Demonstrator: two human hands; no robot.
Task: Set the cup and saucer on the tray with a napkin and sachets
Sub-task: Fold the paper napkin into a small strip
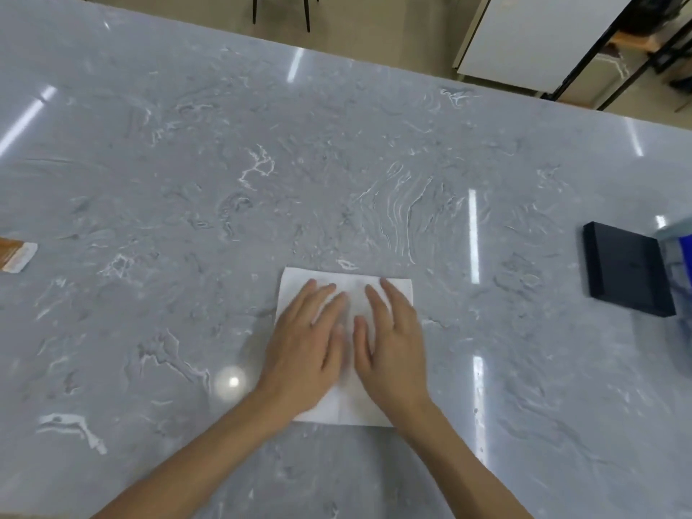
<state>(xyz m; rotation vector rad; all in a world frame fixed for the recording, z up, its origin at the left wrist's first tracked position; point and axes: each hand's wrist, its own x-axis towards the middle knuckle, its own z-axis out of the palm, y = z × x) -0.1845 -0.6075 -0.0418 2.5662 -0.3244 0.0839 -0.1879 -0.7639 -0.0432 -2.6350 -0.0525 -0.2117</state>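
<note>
A white paper napkin (350, 282) lies flat on the grey marble table (262, 162), near its front middle. My left hand (307, 342) presses on the napkin's left half with straight, spread fingers. My right hand (393, 342) lies flat on the right half, fingers straight too. The two hands sit side by side, almost touching. An orange and white sachet (17, 254) lies at the far left edge of the view, cut off by the frame. No cup, saucer or tray is in view.
A flat dark blue box (625, 269) lies at the right, with a blurred blue and clear object (679, 264) beside it at the frame edge. Beyond the table's far edge are chair legs (281, 11) and a white panel (531, 35).
</note>
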